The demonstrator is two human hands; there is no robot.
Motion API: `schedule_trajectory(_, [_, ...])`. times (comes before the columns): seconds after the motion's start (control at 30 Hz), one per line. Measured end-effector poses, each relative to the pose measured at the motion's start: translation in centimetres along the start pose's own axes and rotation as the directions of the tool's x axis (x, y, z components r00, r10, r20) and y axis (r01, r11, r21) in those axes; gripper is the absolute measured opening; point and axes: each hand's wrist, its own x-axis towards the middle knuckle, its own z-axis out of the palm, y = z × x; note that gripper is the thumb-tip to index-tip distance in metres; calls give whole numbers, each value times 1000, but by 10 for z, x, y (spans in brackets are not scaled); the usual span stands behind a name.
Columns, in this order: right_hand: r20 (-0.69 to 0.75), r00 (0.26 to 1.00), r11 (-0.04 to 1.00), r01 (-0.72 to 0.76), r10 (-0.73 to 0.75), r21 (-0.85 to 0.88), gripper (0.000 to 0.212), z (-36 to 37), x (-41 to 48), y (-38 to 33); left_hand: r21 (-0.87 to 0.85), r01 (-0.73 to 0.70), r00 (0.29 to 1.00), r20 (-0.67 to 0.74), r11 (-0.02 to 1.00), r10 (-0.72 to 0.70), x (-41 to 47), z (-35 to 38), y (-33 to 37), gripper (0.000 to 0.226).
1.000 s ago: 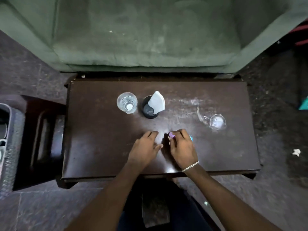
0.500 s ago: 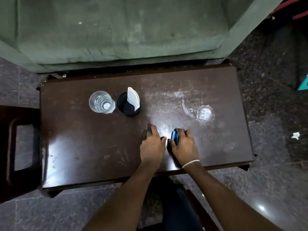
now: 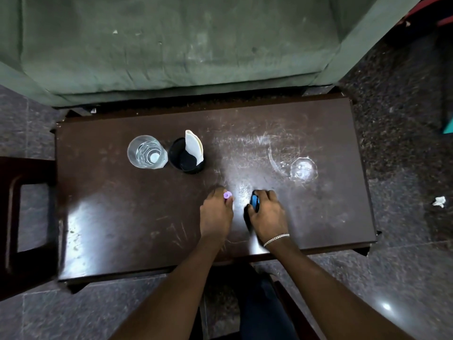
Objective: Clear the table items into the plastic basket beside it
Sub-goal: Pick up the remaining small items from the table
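Purple piece (image 3: 228, 194), blue piece (image 3: 254, 202), both gripped.

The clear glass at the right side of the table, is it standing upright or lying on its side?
Lying on its side: the clear glass shows its faceted base toward the right and its rim toward the left, flat on the table.

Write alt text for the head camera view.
Two bare hands rest on a dark wooden table: the left hand pinches a small purple item, the right hand grips a blue one. Beyond stand a clear glass and a black cup.
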Motion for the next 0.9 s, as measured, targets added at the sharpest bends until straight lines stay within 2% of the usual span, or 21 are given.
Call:
schedule_trajectory(0.07, [-4, 1000, 1000, 0, 0, 23, 40, 0, 2, -2, -213, 80, 997, 7, 974, -81, 0, -4, -6, 8])
schedule_trajectory(0.13, [-14, 1000, 999, 1, -1, 54, 41, 0, 3, -8, -429, 168, 986, 86, 888, -144, 1, -10, -13, 4])
schedule_trajectory(0.23, [-28, 1000, 991, 7, -3, 137, 41, -2, 5, -21, -598, 220, 975, 142, 771, -169, 3, -23, -27, 6])
schedule_trajectory(0.43, [-31, 997, 963, 82, -76, 259, 41, 3, 4, -63, -669, 170, 982, 53, 724, -182, 2, -68, -58, 7])
schedule_trajectory(0.57, [-36, 986, 928, 166, -163, 333, 40, 10, -8, -102, -674, 149, 978, -6, 724, -207, 0, -106, -83, 21])
schedule_trajectory(0.9, [-20, 922, 854, 365, -386, 371, 39, 53, -57, -235, -736, 97, 933, -167, 670, -318, -29, -227, -160, 10])
